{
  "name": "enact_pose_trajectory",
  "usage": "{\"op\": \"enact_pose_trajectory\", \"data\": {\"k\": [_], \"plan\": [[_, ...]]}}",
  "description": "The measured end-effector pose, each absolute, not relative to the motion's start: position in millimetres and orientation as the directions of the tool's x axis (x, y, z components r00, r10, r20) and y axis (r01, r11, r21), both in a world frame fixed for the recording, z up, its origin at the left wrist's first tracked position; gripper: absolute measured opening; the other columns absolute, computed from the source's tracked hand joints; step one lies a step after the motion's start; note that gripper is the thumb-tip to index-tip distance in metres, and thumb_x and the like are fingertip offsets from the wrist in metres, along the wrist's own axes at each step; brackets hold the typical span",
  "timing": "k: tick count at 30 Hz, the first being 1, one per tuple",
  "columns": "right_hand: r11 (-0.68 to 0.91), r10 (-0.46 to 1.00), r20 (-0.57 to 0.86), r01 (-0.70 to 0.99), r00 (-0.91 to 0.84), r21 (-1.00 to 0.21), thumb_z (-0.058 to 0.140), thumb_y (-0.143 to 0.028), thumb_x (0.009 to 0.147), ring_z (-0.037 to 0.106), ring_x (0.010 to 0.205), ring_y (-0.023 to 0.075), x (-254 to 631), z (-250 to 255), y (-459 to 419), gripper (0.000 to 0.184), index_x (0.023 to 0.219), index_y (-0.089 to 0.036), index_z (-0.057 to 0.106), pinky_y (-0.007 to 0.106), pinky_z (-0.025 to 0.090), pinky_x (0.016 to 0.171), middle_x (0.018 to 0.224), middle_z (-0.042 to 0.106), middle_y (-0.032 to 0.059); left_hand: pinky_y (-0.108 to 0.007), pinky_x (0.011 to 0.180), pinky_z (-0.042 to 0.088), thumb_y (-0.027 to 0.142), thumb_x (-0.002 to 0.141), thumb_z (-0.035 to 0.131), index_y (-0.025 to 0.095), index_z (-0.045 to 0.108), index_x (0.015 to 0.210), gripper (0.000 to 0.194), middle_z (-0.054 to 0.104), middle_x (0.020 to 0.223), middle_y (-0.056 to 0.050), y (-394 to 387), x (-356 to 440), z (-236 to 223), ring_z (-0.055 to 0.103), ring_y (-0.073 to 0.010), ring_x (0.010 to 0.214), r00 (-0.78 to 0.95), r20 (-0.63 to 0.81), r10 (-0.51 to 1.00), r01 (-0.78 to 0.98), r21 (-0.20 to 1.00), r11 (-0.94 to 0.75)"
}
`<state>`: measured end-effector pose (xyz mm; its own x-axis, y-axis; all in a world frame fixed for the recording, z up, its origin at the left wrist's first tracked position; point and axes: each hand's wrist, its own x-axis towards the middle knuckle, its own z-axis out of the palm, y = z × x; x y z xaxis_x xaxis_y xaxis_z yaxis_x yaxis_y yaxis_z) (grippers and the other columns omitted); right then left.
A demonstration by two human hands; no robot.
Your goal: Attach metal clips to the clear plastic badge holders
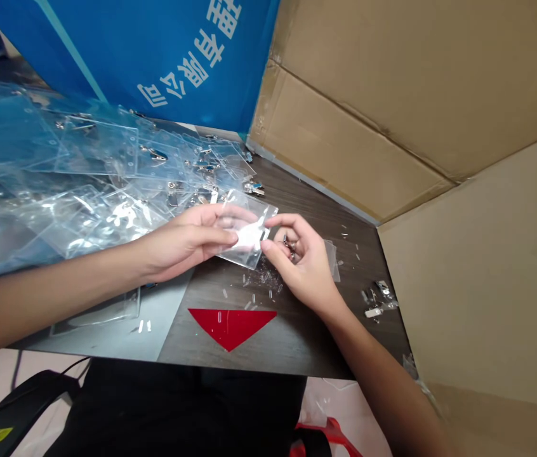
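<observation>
Your left hand [187, 241] and your right hand [304, 263] are both partly closed, pinching a clear plastic badge holder [244, 247] between them just above the table; the left grips its near left side, the right its right edge, and something white shows in the holder, though glare hides what it is. A small metal piece [290, 246] sits by your right fingers; you cannot tell whether that hand holds it too. Beneath your hands, short clear plastic strips [261, 279] lie scattered on the dark wood-grain table [364, 254]; a red triangular sheet [230, 327] lies nearer you, and a clear sheet [106, 314] lies under your left forearm. To the left, a large heap of clear badge holders [92, 152] spreads across the table, with metal clips [154, 152] mixed among them; a smaller bunch of metal clips [376, 298] lies to the right, just beside a cardboard box flap [463, 254]. A blue carton [154, 57] with white lettering stands behind the heap, touching the cardboard; your black trousers [178, 406] show below the table edge.
</observation>
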<state>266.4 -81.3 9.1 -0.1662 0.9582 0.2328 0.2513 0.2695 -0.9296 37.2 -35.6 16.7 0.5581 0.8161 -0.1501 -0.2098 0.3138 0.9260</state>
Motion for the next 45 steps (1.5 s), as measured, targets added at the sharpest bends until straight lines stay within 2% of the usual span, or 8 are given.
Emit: {"op": "enact_pose_trajectory", "data": {"k": [8, 17, 23, 27, 30, 35, 40, 45], "plan": [[0.227, 0.956, 0.154, 0.294, -0.251, -0.928, 0.072, -0.045, 0.102, 0.045, 0.062, 0.0136, 266, 14, -84, 0.028, 0.087, -0.022, 0.073, 0.030, 0.037, 0.060, 0.068, 0.055, -0.0035, -0.028, 0.082, 0.063, 0.017, 0.083, 0.093, 0.017, 0.071, 0.119, 0.042, 0.084, 0.093, -0.006, -33, 38, 4, 0.079, -0.0185, 0.088, 0.493, -0.005, 0.870, -0.135, 0.987, 0.082], [0.253, 0.957, 0.194, 0.291, -0.216, -0.923, 0.073, -0.032, 0.098, 0.039, 0.057, 0.0122, 261, 13, -91, 0.014, 0.099, -0.022, 0.084, 0.030, 0.038, 0.060, 0.063, 0.045, -0.0068, -0.025, 0.075, 0.057, 0.021, 0.080, 0.096, 0.021, 0.064, 0.130, 0.059, 0.066, 0.095, 0.001, -39, 42, 8, 0.064, -0.0136, 0.081, 0.547, 0.067, 0.834, -0.080, 0.996, -0.028], [0.396, 0.910, 0.411, 0.427, -0.062, -0.813, 0.075, -0.027, 0.096, 0.040, 0.056, 0.0133, 263, 8, -90, 0.007, 0.096, -0.025, 0.082, 0.033, 0.045, 0.063, 0.061, 0.047, -0.0076, -0.031, 0.085, 0.060, 0.035, 0.096, 0.084, 0.020, 0.076, 0.097, 0.017, 0.075, 0.102, -0.007, -38, 36, 11, 0.071, -0.0212, 0.095, 0.531, 0.180, 0.828, 0.011, 0.976, -0.219], [0.526, 0.794, 0.607, 0.518, -0.016, -0.675, 0.076, -0.023, 0.097, 0.040, 0.056, 0.0144, 270, 6, -88, 0.009, 0.094, -0.027, 0.083, 0.034, 0.044, 0.061, 0.062, 0.049, -0.0061, -0.045, 0.116, 0.058, 0.053, 0.095, 0.085, 0.025, 0.080, 0.123, 0.040, 0.076, 0.136, -0.014, -43, 33, 7, 0.069, -0.0350, 0.134, 0.635, 0.222, 0.740, -0.071, 0.970, -0.231], [0.625, 0.695, 0.715, 0.550, -0.071, -0.553, 0.074, -0.019, 0.100, 0.042, 0.054, 0.0151, 274, 5, -87, 0.015, 0.091, -0.028, 0.083, 0.034, 0.044, 0.059, 0.060, 0.048, -0.0057, -0.050, 0.127, 0.053, 0.063, 0.097, 0.081, 0.027, 0.078, 0.130, 0.049, 0.071, 0.147, -0.015, -48, 35, 5, 0.064, -0.0371, 0.145, 0.659, 0.213, 0.721, -0.128, 0.977, -0.171], [0.727, 0.617, 0.726, 0.573, -0.303, -0.379, 0.072, -0.024, 0.106, 0.048, 0.054, 0.0170, 275, 1, -87, 0.020, 0.092, -0.030, 0.085, 0.036, 0.048, 0.059, 0.059, 0.057, -0.0023, -0.040, 0.102, 0.067, 0.038, 0.095, 0.090, 0.023, 0.066, 0.110, 0.032, 0.074, 0.125, -0.010, -49, 40, 7, 0.076, -0.0238, 0.110, 0.681, 0.091, 0.727, -0.067, 0.996, -0.062], [0.785, 0.570, 0.692, 0.541, -0.443, -0.301, 0.072, -0.021, 0.107, 0.055, 0.058, 0.0178, 275, -4, -87, 0.021, 0.093, -0.031, 0.084, 0.037, 0.052, 0.063, 0.068, 0.069, 0.0007, -0.035, 0.097, 0.069, 0.020, 0.088, 0.091, 0.023, 0.057, 0.108, 0.039, 0.078, 0.124, -0.008, -45, 39, 2, 0.081, -0.0199, 0.104, 0.717, -0.004, 0.697, -0.064, 0.995, 0.072], [0.690, 0.702, 0.642, 0.516, -0.308, -0.507, 0.067, -0.018, 0.106, 0.053, 0.058, 0.0164, 269, 3, -96, 0.018, 0.118, -0.030, 0.074, 0.035, 0.050, 0.062, 0.074, 0.063, -0.0029, -0.041, 0.107, 0.068, 0.012, 0.079, 0.084, 0.024, 0.055, 0.105, 0.041, 0.081, 0.131, -0.009, -38, 37, -7, 0.084, -0.0272, 0.120, 0.652, 0.019, 0.758, -0.127, 0.988, 0.084]]}}
